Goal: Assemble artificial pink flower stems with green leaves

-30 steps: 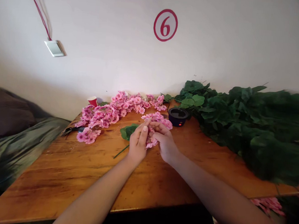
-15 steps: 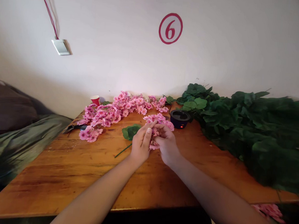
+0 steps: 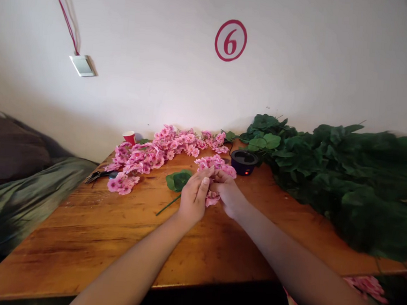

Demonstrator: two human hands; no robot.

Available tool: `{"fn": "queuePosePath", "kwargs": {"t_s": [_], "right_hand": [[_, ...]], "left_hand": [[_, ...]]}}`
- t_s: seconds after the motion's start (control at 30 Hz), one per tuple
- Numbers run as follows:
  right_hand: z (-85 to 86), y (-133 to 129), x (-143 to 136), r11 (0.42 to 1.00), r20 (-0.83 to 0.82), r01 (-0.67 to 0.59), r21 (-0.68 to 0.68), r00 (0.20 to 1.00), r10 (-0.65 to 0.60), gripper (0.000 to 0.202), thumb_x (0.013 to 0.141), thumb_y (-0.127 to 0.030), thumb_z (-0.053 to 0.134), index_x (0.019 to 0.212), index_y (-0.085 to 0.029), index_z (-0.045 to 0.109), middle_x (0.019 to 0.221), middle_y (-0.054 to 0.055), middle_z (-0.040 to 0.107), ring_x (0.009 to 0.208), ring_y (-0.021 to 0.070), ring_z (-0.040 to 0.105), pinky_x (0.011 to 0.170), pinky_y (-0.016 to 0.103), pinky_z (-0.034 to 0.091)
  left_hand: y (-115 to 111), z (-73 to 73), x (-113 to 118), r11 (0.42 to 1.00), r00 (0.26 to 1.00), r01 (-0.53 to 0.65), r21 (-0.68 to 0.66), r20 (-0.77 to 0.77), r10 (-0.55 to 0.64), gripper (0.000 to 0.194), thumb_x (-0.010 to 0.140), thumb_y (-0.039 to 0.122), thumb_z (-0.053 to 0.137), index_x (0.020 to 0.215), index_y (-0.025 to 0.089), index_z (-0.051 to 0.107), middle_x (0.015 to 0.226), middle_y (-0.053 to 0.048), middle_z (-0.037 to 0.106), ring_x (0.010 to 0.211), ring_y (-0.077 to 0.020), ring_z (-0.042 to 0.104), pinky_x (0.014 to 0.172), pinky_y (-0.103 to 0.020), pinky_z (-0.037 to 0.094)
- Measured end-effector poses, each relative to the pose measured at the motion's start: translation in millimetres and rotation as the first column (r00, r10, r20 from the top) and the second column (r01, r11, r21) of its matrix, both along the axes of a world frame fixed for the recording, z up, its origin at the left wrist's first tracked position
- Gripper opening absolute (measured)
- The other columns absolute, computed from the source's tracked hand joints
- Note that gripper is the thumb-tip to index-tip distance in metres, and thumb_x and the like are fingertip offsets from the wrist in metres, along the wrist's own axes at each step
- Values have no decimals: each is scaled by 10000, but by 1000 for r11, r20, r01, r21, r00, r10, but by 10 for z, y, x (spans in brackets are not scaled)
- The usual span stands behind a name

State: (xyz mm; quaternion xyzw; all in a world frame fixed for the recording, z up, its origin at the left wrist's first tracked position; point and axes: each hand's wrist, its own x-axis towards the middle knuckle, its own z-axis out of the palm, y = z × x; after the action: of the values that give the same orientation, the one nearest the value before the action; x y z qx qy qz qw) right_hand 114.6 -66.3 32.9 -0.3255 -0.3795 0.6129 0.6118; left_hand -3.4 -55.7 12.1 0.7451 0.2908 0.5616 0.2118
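Both my hands meet over the middle of the wooden table (image 3: 122, 245), closed around an artificial flower stem with pink blossoms (image 3: 212, 199). My left hand (image 3: 195, 192) grips it from the left, thumb up. My right hand (image 3: 227, 192) pinches at it from the right, fingertips against those of the left. A green stem (image 3: 168, 204) sticks out at the lower left, and a green leaf (image 3: 178, 180) shows beside my left hand. Whether leaf and stem join the held blossoms is hidden by my fingers. More pink blossoms (image 3: 217, 162) lie just beyond my hands.
A small dark pot (image 3: 244, 162) with a lit red light stands right of the blossoms. Pink flower sprays (image 3: 154, 153) spread along the back left, near a red cup (image 3: 129, 137) and a dark tool (image 3: 98, 176). Green leaves (image 3: 345, 178) are heaped on the right.
My right hand has closed in slightly, its thumb and fingers shifting against the left hand. The blossoms between my hands have turned a little. Everything else stays in place.
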Motion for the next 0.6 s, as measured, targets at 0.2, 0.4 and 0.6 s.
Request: {"fn": "queuePosePath", "kwargs": {"t_s": [0.2,0.4,0.6], "right_hand": [[20,-57,15,991,-62,-126,-53,991,123,358,615,-91,644,957,-191,621,476,-102,479,333,36,337,370,187,140],[16,-44,-3,999,-90,-9,43,996,13,319,579,-111,748,857,-187,611,572,-92,515,375,30,366,359,186,248],[-41,-58,-89,995,-124,76,68,990,-67,236,612,-163,756,795,-193,609,576,-87,514,430,48,371,427,206,342]], "left_hand": [[-39,40,-30,993,988,31,113,-157,-13,422,1020,330,373,1386,227,556,1376,-60,613,1351,-211,498,1160,-452,393],[-41,60,-31,998,999,-17,66,-40,20,411,1022,360,374,1354,246,588,1367,-61,620,1290,-200,561,1140,-423,423],[-28,50,-29,999,996,-10,-43,85,14,425,1022,406,367,1295,220,634,1323,-73,651,1241,-199,603,1104,-388,461]]}}
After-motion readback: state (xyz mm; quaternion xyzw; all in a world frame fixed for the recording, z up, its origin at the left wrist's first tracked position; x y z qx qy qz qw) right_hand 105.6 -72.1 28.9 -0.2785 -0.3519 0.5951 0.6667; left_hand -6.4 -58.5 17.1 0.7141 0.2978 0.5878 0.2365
